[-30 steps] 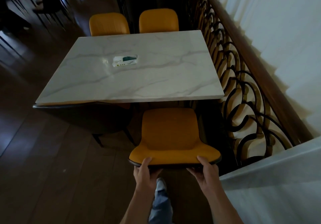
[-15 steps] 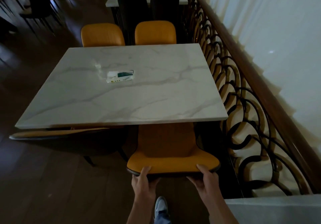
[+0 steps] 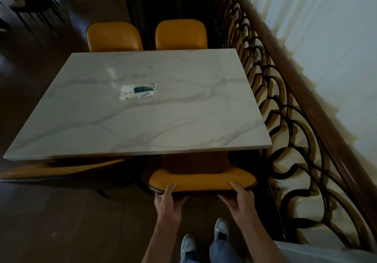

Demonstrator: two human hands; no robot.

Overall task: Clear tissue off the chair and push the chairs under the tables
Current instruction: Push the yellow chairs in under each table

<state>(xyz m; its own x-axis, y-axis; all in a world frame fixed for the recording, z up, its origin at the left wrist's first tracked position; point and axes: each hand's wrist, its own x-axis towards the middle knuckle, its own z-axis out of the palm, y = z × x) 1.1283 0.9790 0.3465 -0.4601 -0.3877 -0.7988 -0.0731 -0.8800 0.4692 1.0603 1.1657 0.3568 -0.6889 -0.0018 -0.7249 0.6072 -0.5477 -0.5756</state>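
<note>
The orange chair (image 3: 202, 178) faces away from the person, its seat running straight in under the near edge of the marble desk (image 3: 142, 119); only the curved backrest top shows in full, its long axis lying left to right, parallel to the desk edge. The backrest is smooth orange upholstery with a dark rim along its back, rounded at both ends. The left hand (image 3: 167, 201) grips the left part of the backrest top, thumb laid over the orange front face and fingers (image 3: 179, 200) curled behind the dark rim. The right hand (image 3: 240, 199) holds the right part the same way, thumb on top and the rest wrapped behind. The chair thus sits between the two hands, just ahead of the person's pale shoes (image 3: 187, 244).

The desk top is a pale rectangular slab with grey veining and a thin edge. A small flat tissue packet (image 3: 136, 92), white with a dark green panel, lies on it left of centre. A second orange chair (image 3: 61, 170) stands at the near left, partly under the desk. Two more orange chairs (image 3: 181, 35) stand at the far side. A dark scrolled iron railing (image 3: 285, 140) with a wooden handrail runs along the right, beside pale curtains.
</note>
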